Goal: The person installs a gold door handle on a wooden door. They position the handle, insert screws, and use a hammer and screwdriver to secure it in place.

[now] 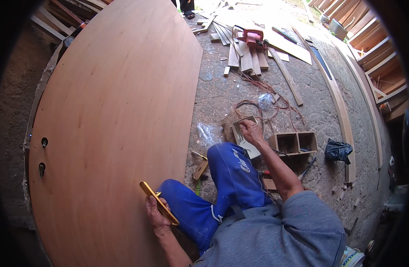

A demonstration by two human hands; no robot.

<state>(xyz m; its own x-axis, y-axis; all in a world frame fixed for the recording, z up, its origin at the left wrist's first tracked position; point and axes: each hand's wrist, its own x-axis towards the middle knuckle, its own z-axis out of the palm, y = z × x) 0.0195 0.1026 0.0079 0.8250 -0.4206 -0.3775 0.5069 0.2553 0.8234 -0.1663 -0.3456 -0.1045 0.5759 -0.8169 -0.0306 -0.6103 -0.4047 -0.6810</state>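
Handle plate, long and gold, clamped between thumb and fingers of left hand, beside blue trousers and over large wooden panel. Right hand at open box, fingers bent, grip impossible to tell. Two-compartment box near, to the right.

The handle looks like glossy metal, and the panel is smooth wood with a soft sheen. The floor is rough and matt. The clear wrap and black bag are shiny, crinkled plastic; the trousers, matt cloth.
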